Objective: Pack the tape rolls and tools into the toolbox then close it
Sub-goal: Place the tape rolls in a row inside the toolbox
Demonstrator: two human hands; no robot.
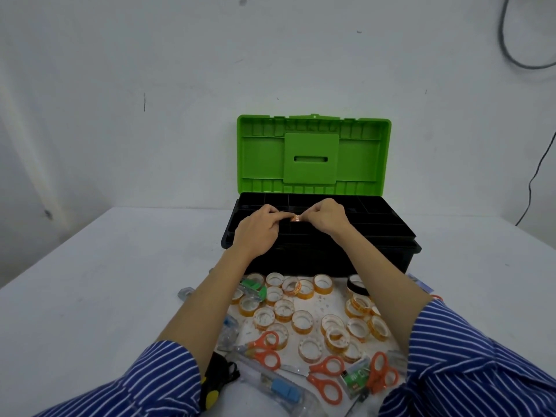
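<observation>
— Where are your hands?

— Both just above the middle of the frame, over the open toolbox (319, 245). My left hand (258, 233) and right hand (326, 218) meet at one small tape roll (295, 218), which sits between the fingertips. Each hand pinches a side of it, with the other fingers curled in.

— Is the roll inside the box?

— It is held over the black tray (376, 219), above a middle compartment near the tray's front edge. I cannot tell whether it touches the divider below it.

— And the lid?

— The green lid (314, 153) stands upright behind the tray, in front of the wall.

— Where is everything else?

— In the lower centre of the frame, on the tabletop (90, 296) in front of the box and between my forearms. A heap of tape rolls (301, 317) lies there, mostly clear with orange cores, and one black roll (356, 285) is at the heap's right, close to the box. Below them are orange scissors (266, 350), with more pairs to the right. A cutter (281, 386) in clear packaging lies at the bottom centre, and a black and yellow tool (213, 383) is beside my left sleeve.
</observation>
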